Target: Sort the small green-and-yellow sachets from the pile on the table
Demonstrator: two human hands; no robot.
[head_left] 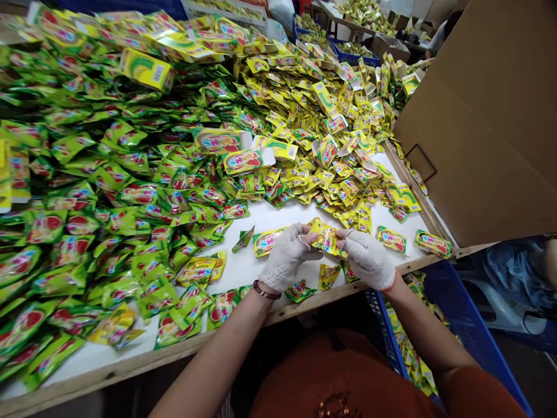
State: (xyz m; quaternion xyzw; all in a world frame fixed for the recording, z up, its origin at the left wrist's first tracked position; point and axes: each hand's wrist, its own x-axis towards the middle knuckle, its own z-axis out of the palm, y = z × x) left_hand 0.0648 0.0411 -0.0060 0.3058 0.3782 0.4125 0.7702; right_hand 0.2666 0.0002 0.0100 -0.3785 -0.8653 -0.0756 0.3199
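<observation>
My left hand (288, 255), in a white knit glove with bare fingertips, pinches one end of a yellow candy packet (324, 237). The other end is held by my right hand (364, 255), gloved the same way, so the packet stretches between both hands just above the white tabletop (256, 216). Partly behind my left hand lies a yellow and green box (266, 242). Below the hands, a small yellow packet (329, 276) and a green packet (299, 291) lie near the table edge. Two flat boxes lie to the right, one of them a green and yellow box (390, 239).
Green packets (117, 191) are heaped over the left, yellow packets (300, 110) over the back right. Several small boxes (224, 141) lie on the heaps. A large cardboard carton (487, 128) stands at right. Below the wooden edge is a blue crate (461, 325) holding packets. Another person's clothing (517, 273) shows at right.
</observation>
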